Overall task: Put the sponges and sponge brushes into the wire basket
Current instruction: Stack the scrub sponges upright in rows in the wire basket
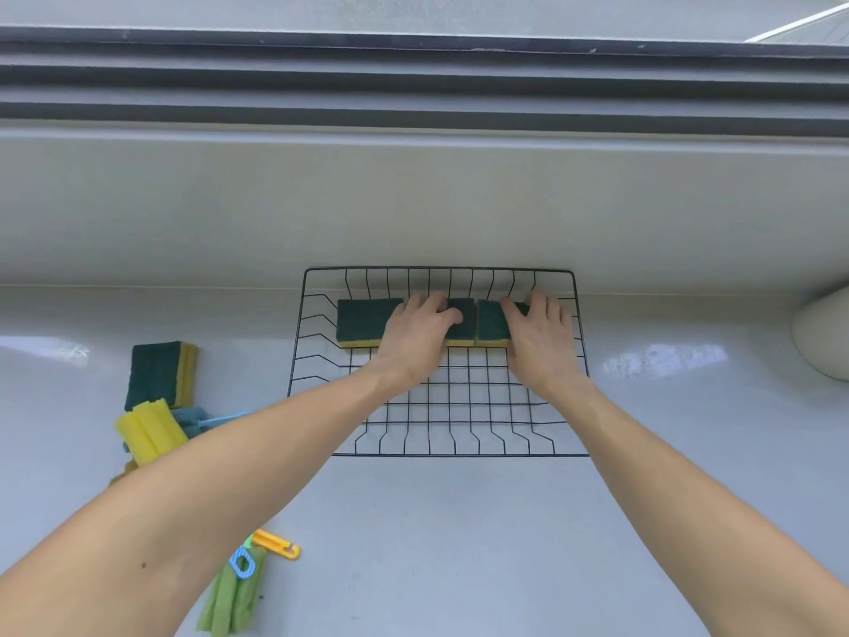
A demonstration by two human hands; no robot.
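Note:
A black wire basket point(464, 416) sits on the white counter against the back wall. Three green-and-yellow sponges lie in a row along its far side: the left sponge point(360, 321), the middle sponge point(463, 331) and the right sponge point(491, 324). My left hand point(416, 337) rests on the middle sponge, fingers curled over its top. My right hand point(540, 335) presses on the right sponge. Outside the basket at the left stand two stacked sponges point(161, 374), a yellow sponge brush point(149, 429) and a blue brush point(202, 420). A green sponge brush point(234, 599) lies near the front.
Yellow and blue handle ends point(275, 544) lie by the green brush, under my left forearm. A rounded white object point(824, 337) stands at the right edge. A grey window frame point(413, 85) runs above the back ledge.

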